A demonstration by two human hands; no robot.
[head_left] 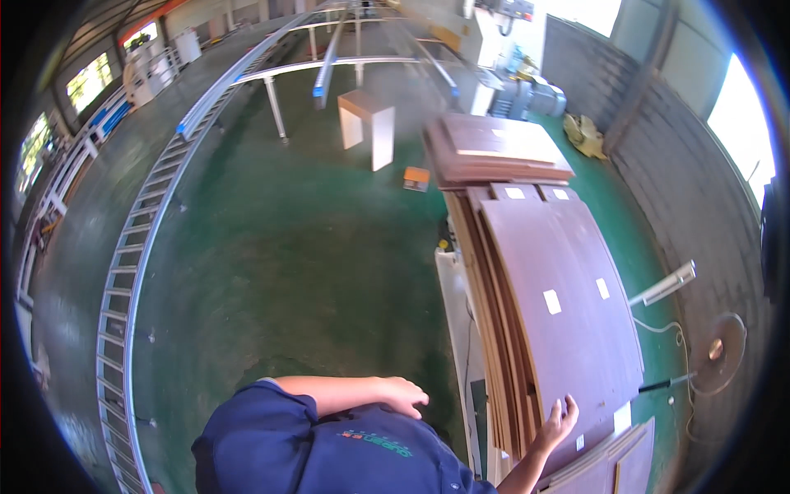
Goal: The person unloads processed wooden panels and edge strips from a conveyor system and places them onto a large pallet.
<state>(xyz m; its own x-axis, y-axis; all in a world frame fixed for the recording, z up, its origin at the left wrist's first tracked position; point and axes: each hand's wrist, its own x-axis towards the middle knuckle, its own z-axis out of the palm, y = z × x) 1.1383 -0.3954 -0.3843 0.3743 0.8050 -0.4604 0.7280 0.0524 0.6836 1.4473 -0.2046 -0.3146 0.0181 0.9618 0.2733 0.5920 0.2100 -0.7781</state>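
Note:
My right hand [559, 424] is raised at the near part of a stack of brown boards [568, 280], its fingers apart and nothing in them. I cannot tell whether it touches the top board. Small white labels [551, 301] are stuck on the boards. In front of my dark blue shirt, my left hand [403, 398] hangs with its fingers loosely bent and a gap at the thumb. Nothing shows in it, and it is apart from the stack. Close to my right forearm lie more brown panels [621, 457], beside the long stack.
Smaller panels [502, 148] are piled at the stack's far end. A brown and white stand [366, 115] and an orange box [416, 179] are on the green floor. A roller conveyor [123, 296] curves along the left. At right stands a round fan [716, 350] near the wall.

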